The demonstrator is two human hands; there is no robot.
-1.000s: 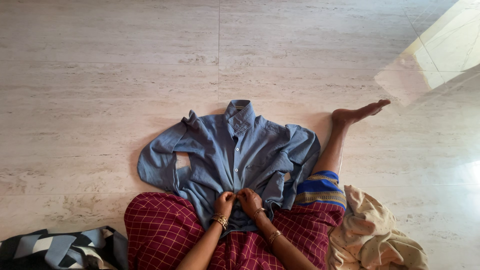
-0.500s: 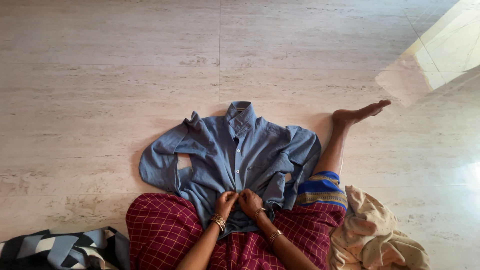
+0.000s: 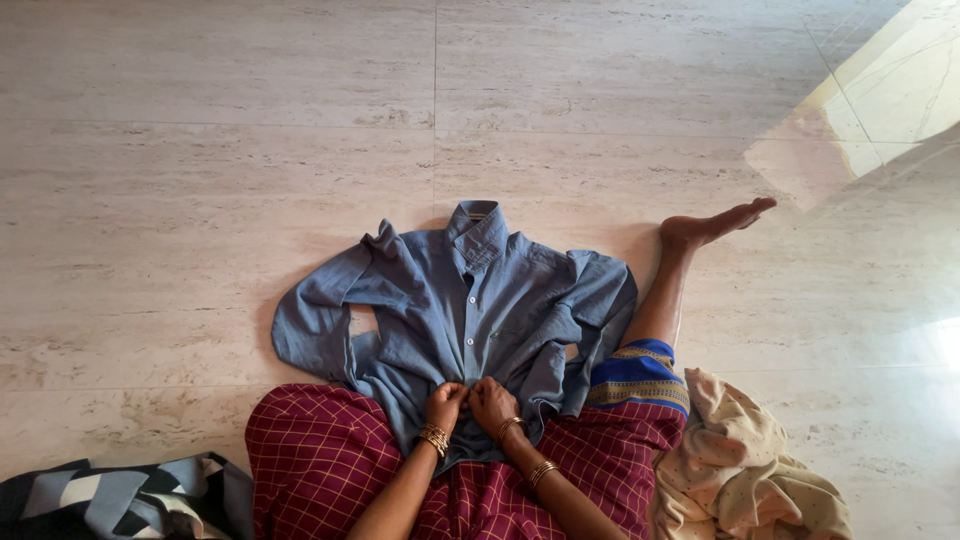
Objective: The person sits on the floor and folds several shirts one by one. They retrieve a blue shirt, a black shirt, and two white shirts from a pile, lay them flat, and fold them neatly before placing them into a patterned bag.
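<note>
One wide pale tiled floor (image 3: 200, 180) carries a blue shirt (image 3: 440, 300) spread collar-away, its hem across the sitter's lap. It looks soft and light, best taken at the button placket. There the left hand (image 3: 445, 405) and right hand (image 3: 493, 403) pinch closed on it

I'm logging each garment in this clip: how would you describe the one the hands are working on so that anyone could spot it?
On the pale stone floor, directly in front of the seated person's maroon checked lap, lies a blue button-up shirt, collar pointing away. Both the left hand and right hand pinch its front placket. Unlike the cream cloth and black-grey patterned fabric alongside, it is spread out, with sleeves.
</note>
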